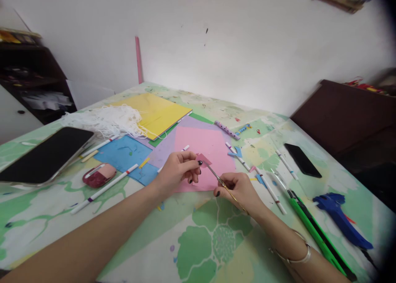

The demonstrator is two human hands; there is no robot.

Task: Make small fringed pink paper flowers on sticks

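Note:
Between the fingertips of my left hand point(177, 167) is a small dark pink piece of paper point(204, 159), pinched near its edge. My right hand point(239, 189) is closed around small scissors point(227, 188) with gold-coloured handles. Their metal blades point up and left and meet the dark pink piece; whether they are apart there is too small to tell. Both hands are above the front part of a light pink sheet point(201, 136), which lies over a purple sheet point(167, 140). Blue sheets point(123, 153) lie to the left of my left hand.
White string point(114, 120) is heaped beside a yellow sheet point(157, 112). A large phone point(46, 155) and an earbud case point(99, 175) lie left. Right are several white markers point(270, 190), a smaller phone point(302, 160), a green utility knife point(318, 233) and a blue glue gun point(343, 219).

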